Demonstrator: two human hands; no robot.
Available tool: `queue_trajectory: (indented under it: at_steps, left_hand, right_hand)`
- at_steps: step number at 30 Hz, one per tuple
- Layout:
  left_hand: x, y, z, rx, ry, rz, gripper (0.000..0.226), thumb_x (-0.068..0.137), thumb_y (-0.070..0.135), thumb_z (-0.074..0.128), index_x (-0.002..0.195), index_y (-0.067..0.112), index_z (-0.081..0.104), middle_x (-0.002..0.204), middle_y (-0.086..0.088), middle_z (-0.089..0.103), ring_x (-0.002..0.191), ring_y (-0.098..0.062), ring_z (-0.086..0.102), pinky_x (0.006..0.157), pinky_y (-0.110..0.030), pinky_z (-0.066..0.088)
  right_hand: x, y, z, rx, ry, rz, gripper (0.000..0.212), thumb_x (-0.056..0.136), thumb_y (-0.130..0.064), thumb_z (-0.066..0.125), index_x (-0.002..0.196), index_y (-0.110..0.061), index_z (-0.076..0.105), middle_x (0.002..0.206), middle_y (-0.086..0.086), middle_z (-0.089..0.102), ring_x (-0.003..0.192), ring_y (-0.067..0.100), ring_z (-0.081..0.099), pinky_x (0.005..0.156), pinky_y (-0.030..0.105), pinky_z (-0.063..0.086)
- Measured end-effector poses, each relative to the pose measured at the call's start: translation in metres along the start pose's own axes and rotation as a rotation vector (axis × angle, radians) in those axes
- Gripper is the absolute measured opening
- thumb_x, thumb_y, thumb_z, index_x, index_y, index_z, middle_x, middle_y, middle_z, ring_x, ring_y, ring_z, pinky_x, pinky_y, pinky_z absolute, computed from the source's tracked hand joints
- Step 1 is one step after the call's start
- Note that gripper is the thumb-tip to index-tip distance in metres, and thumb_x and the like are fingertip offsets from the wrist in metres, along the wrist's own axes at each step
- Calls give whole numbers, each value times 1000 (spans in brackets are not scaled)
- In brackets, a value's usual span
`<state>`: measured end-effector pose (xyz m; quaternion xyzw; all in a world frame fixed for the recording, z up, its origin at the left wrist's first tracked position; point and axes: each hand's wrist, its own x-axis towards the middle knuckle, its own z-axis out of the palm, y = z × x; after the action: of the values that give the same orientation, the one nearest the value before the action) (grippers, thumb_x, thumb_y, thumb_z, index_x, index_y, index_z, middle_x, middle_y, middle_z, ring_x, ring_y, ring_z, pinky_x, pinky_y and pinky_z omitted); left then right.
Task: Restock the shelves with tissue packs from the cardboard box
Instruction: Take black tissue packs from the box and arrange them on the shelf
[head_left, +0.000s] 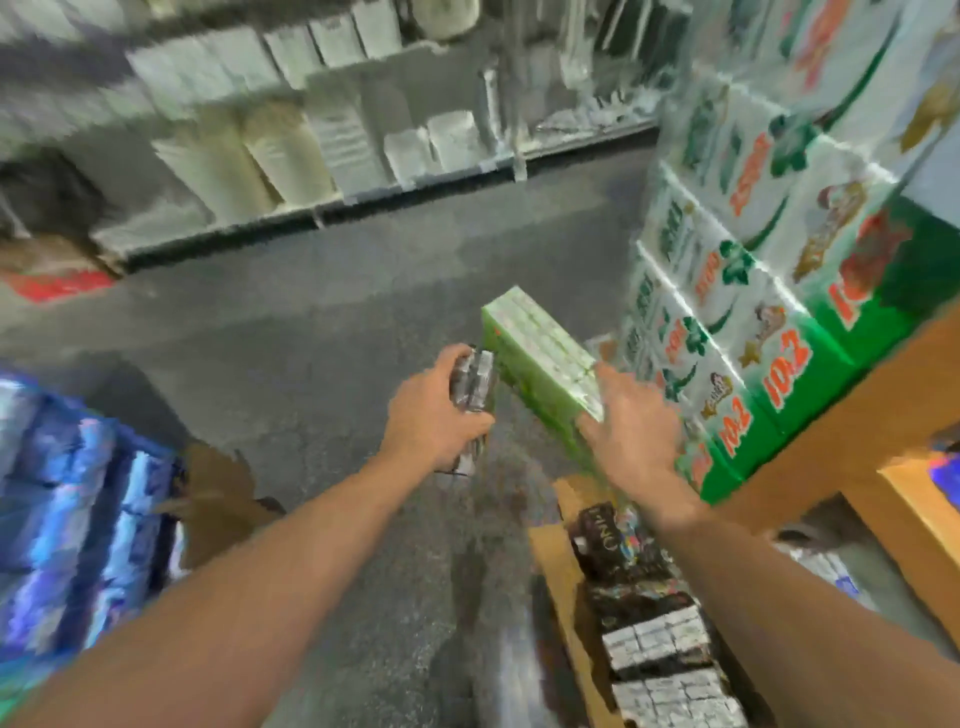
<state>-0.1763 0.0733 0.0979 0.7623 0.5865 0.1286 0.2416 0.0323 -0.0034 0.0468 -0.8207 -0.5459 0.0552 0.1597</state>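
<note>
My left hand (434, 410) grips a dark, silver-patterned tissue pack (472, 395) upright over the grey floor. My right hand (636, 421) holds the near end of a green tissue pack (537, 353), which is tilted away from me beside the stacked green and white packs (727, 332) on the wooden shelf (852, 415) to the right. Below my right forearm an open cardboard box (558, 571) holds several dark and silver packs (654, 644). The picture is blurred by motion.
Blue wrapped packs (78, 519) fill the left edge, with a brown cardboard flap (218, 499) next to them. Across the grey aisle floor (332, 322) stands a long shelf unit (291, 150) of white paper goods. A lower wooden shelf edge (919, 509) juts out at the right.
</note>
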Motion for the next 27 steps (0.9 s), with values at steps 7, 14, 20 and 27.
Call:
queue_trajectory:
  at_steps: [7, 14, 20, 27]
  left_hand:
    - [-138, -102, -280, 22, 530, -197, 77, 62, 42, 76, 132, 42, 43, 113, -1, 70, 103, -29, 65, 87, -35, 50]
    - [-386, -217, -497, 153, 992, -358, 76, 62, 35, 80, 132, 37, 51, 113, 2, 71, 100, -24, 66, 79, -27, 46]
    - [-614, -311, -620, 302, 1291, -526, 80, 54, 44, 75, 130, 41, 50, 114, 1, 71, 100, -25, 67, 83, -32, 53]
    - [-776, -397, -711, 407, 1568, -693, 74, 63, 40, 75, 130, 42, 44, 110, -2, 67, 95, -27, 62, 81, -39, 53]
  right_hand:
    - [-26, -288, -97, 115, 18, -439, 67, 83, -48, 68, 141, -29, 42, 122, 7, 61, 109, 32, 58, 81, 41, 49]
    - [-188, -568, -153, 375, 43, -950, 63, 75, -57, 57, 130, -26, 51, 114, 10, 66, 101, 35, 61, 81, 47, 52]
    - [-372, -770, -194, 481, 154, -1249, 52, 74, -44, 72, 120, -28, 52, 107, 6, 67, 97, 33, 63, 75, 42, 50]
    - [-519, -939, -221, 719, 126, -1427, 53, 76, -38, 76, 124, -29, 55, 114, 3, 67, 104, 33, 59, 79, 42, 49]
